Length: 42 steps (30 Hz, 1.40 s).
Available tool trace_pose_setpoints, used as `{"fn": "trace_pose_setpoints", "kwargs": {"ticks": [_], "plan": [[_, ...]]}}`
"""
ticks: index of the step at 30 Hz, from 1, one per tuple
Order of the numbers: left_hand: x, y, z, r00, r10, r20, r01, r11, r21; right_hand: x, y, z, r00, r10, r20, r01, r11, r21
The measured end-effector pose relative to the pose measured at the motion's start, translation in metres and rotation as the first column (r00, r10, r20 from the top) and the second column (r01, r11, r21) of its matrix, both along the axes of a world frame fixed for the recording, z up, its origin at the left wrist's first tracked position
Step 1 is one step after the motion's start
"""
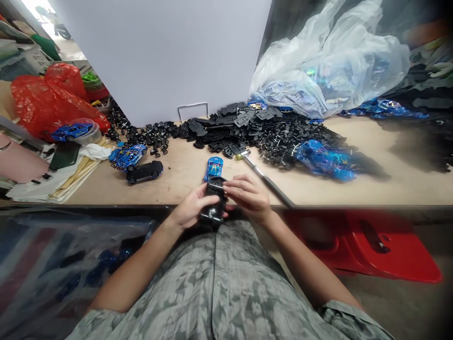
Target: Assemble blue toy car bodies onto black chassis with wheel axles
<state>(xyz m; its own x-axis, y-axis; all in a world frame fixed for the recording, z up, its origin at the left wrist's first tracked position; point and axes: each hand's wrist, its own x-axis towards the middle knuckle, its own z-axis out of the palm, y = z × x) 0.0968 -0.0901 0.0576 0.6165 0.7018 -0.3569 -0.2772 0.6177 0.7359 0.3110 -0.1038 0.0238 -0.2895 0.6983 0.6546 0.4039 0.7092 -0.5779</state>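
Note:
My left hand (191, 206) is wrapped around a toy car (213, 203) at the table's front edge, its black hollow or underside turned up. A thin metallic line, perhaps a wheel axle, crosses its far end. The fingers of my right hand (249, 196) are pressed together against the car's right far side; whether a small part is pinched between them is hidden. Just beyond lies a shiny blue toy car (214, 167) on the table. To the right rests a hammer (265, 179) with a metal shaft and dark grip.
Black chassis plates (233, 125) and wheel axles (283, 146) are heaped at the back. Blue car shells (323, 158) lie right, below a white plastic bag (329, 66). Finished-looking cars (127, 157) and an overturned one (145, 172) sit left. A red stool (399, 250) stands below.

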Motion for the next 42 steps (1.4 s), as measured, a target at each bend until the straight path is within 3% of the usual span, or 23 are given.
{"fn": "trace_pose_setpoints", "kwargs": {"ticks": [4, 10, 16, 20, 23, 29, 32, 36, 39, 42], "plan": [[0.004, 0.003, -0.006, 0.998, 0.058, 0.002, -0.058, 0.998, -0.034, 0.001, 0.000, -0.003, 0.997, -0.017, 0.076, 0.009, 0.994, 0.105], [0.007, 0.005, -0.013, 0.992, 0.125, -0.003, -0.125, 0.990, -0.065, -0.005, 0.003, -0.009, 0.998, -0.030, 0.059, 0.017, 0.979, 0.203], [-0.018, 0.016, -0.015, 0.970, 0.241, -0.018, -0.240, 0.952, -0.190, -0.002, 0.015, -0.013, 0.969, -0.242, 0.037, 0.235, 0.961, 0.147], [-0.036, 0.023, -0.012, 0.921, 0.389, 0.023, -0.371, 0.895, -0.247, -0.013, 0.025, -0.025, 0.930, -0.234, 0.284, 0.191, 0.967, 0.171], [-0.039, 0.023, -0.010, 0.898, 0.431, 0.091, -0.395, 0.879, -0.268, -0.026, 0.032, -0.036, 0.863, -0.275, 0.423, 0.185, 0.953, 0.241], [-0.034, 0.018, -0.015, 0.887, 0.441, 0.136, -0.382, 0.867, -0.321, -0.019, 0.041, -0.049, 0.897, -0.268, 0.351, 0.144, 0.928, 0.342], [-0.033, 0.018, -0.022, 0.892, 0.424, 0.157, -0.356, 0.872, -0.335, -0.005, 0.034, -0.039, 0.937, -0.262, 0.232, 0.162, 0.912, 0.377], [-0.028, 0.020, -0.033, 0.910, 0.377, 0.175, -0.294, 0.881, -0.371, 0.001, 0.012, -0.011, 0.963, -0.256, 0.088, 0.210, 0.910, 0.358], [-0.023, 0.024, -0.040, 0.913, 0.342, 0.221, -0.249, 0.898, -0.362, -0.004, -0.007, 0.007, 0.983, -0.181, 0.033, 0.160, 0.929, 0.333], [-0.018, 0.028, -0.047, 0.916, 0.321, 0.242, -0.225, 0.908, -0.353, -0.010, -0.021, 0.013, 0.990, -0.124, 0.064, 0.096, 0.939, 0.331]]}}
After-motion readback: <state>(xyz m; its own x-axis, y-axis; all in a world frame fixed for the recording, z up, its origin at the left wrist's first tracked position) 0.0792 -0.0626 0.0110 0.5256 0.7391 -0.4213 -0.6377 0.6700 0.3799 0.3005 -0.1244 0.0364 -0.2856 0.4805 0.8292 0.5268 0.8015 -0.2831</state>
